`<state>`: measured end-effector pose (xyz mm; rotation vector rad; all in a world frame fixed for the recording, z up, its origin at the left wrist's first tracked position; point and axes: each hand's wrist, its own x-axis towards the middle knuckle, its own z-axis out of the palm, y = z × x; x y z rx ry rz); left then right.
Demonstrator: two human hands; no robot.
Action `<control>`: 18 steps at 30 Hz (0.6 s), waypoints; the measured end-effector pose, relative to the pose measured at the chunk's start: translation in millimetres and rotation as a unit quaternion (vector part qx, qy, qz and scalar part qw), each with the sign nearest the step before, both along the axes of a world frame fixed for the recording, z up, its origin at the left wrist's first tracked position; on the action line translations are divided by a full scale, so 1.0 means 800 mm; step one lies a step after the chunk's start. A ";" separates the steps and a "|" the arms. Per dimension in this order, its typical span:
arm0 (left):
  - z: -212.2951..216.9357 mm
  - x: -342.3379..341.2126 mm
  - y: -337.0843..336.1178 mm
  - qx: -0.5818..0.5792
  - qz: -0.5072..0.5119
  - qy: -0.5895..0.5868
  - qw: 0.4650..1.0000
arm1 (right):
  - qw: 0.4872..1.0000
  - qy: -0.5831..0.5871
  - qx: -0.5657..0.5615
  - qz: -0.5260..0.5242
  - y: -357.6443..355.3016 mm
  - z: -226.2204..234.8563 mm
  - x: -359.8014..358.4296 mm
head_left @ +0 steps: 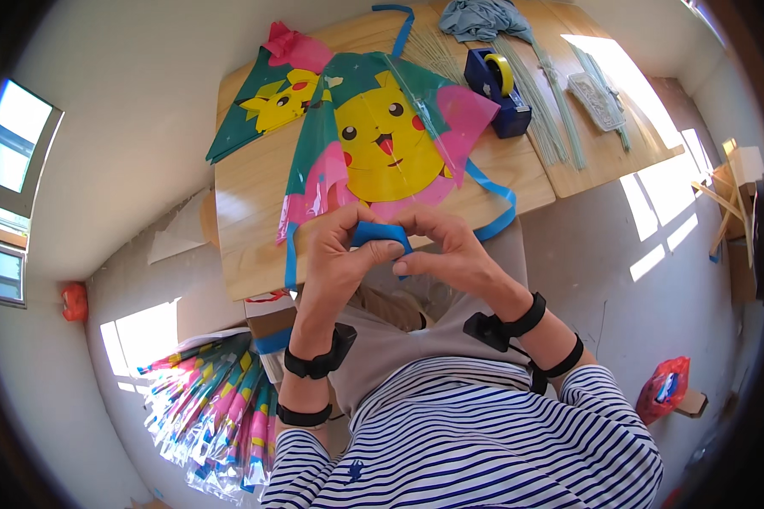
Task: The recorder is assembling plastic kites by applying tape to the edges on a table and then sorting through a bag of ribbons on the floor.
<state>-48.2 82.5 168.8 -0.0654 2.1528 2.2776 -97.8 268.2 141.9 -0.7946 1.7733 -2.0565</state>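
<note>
From my end of the link, I take the kite (pixel 390 165) with the yellow cartoon face as my landmark, spread on the wooden table (pixel 246 187). Just on its near side, 2 hands hold 1 blue strip (pixel 380 231) between them. I see the left hand (pixel 339 250) pinched closed, its thumb across the strip's front and its other fingers partly hidden. The right hand (pixel 454 246) curves thumb and forefinger together at the strip's right end; I cannot tell how firmly. A blue ribbon (pixel 509 204) loops right of the kite; I cannot tell if the strip joins it. Also right of the kite stands a tape dispenser (pixel 514 119); left of it lies a second kite (pixel 276 106).
</note>
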 end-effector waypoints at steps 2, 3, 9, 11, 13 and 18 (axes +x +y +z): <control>-0.001 -0.001 -0.002 0.007 0.004 -0.009 1.000 | 0.997 -0.067 -0.002 0.023 -0.001 -0.003 0.001; -0.001 -0.001 -0.001 0.008 0.013 -0.008 1.000 | 0.992 -0.123 -0.001 0.028 0.001 -0.003 0.001; 0.000 0.000 0.001 0.060 0.075 0.006 0.995 | 0.982 -0.188 0.015 0.010 0.001 -0.017 0.000; -0.006 0.002 -0.002 0.074 0.087 0.010 0.993 | 0.981 -0.190 0.026 0.020 -0.002 -0.019 0.001; -0.018 0.002 -0.009 0.078 0.086 0.021 0.993 | 0.978 -0.192 0.064 0.043 -0.004 -0.022 0.002; -0.028 0.006 -0.013 0.093 0.110 0.018 0.989 | 0.983 -0.183 0.027 0.012 -0.018 -0.015 0.009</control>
